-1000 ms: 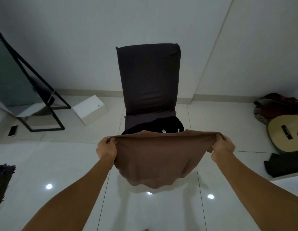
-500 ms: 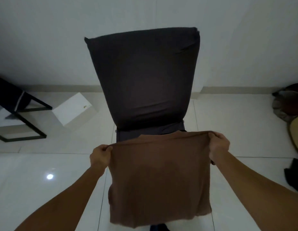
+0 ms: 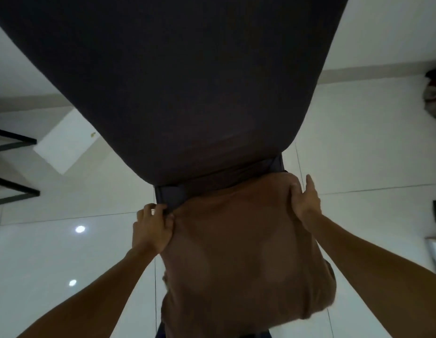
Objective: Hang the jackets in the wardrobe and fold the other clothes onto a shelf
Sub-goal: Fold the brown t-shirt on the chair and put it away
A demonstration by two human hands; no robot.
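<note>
A brown shirt [image 3: 239,254] lies spread over the seat of a dark floor chair [image 3: 178,93], whose backrest fills the upper view. My left hand [image 3: 152,229] pinches the shirt's far left corner with closed fingers. My right hand [image 3: 303,201] grips the far right corner, thumb on top of the cloth. The near end of the shirt hangs over the seat's front edge. The seat and anything on it are hidden under the shirt.
A white box [image 3: 65,145] sits on the glossy tiled floor at the left, beside a black metal frame [image 3: 12,167]. Dark bundles [image 3: 435,91] lie at the far right edge. A wall with a skirting runs behind the chair.
I have leaned in close to the chair. The shirt went from hanging in the air to lying flat on the seat, with both hands still on its far corners.
</note>
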